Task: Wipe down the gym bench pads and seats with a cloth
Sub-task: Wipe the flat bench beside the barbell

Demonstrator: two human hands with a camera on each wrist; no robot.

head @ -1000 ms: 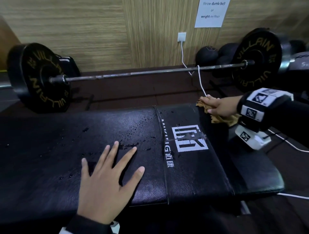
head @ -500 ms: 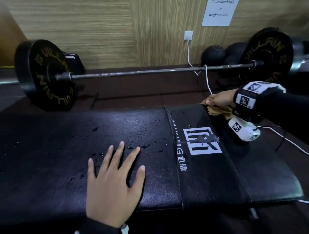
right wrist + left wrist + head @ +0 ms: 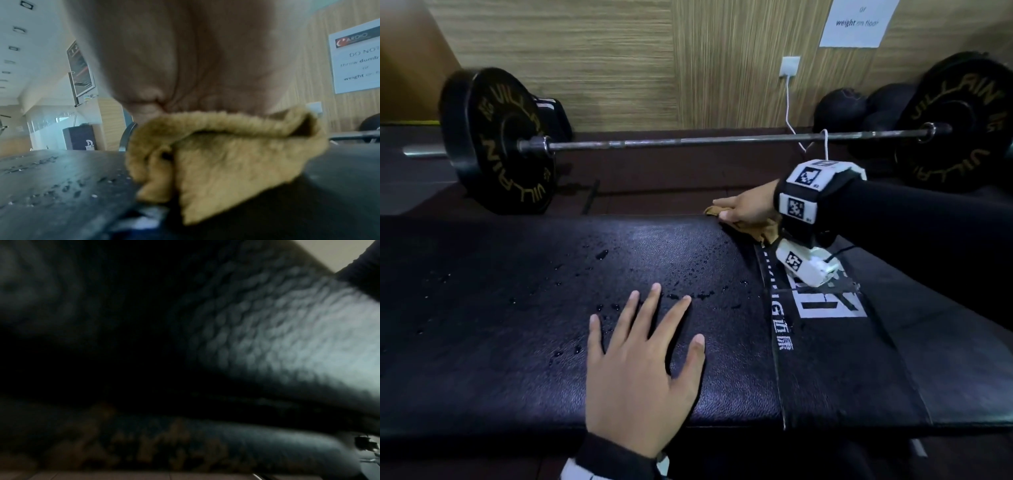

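Right hand (image 3: 748, 207) grips cloth (image 3: 751, 229) pressed on the bench (image 3: 482, 308) at its far edge, mid-wipe; left hand (image 3: 642, 373) flat, fingers spread, near edge; droplets (image 3: 681, 294) between them likely call for a sweep toward the near edge.

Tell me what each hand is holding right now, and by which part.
Right hand grips the bunched tan cloth from on top; left hand holds nothing.

Cloth (image 3: 751, 229) further left along pad (image 3: 517, 308)
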